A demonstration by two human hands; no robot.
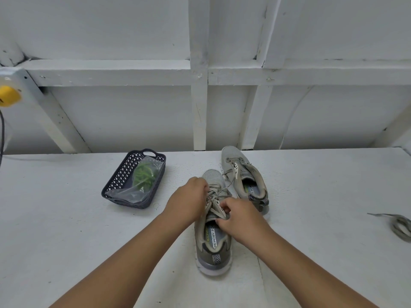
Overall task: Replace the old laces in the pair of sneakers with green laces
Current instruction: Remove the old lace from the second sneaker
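Grey mesh, soft and worn, covered the near sneaker (213,221), which lay heel toward the person on the white table (66,218). Both hands worked its old lace (216,196): the left hand (189,201) curled over the eyelets, the right hand (239,215) pinching a strand near the tongue. To my eye the risk was a snag — a hard pull on a flat woven lace could jam it in an eyelet or drag the light shoe sideways. The far sneaker (244,176) lay just beside it, mostly unlaced. The green laces (144,175) waited, bagged in crinkled clear plastic, in the dark lattice basket (120,174) — one pulled grey lace (400,225) coiled well to the right.
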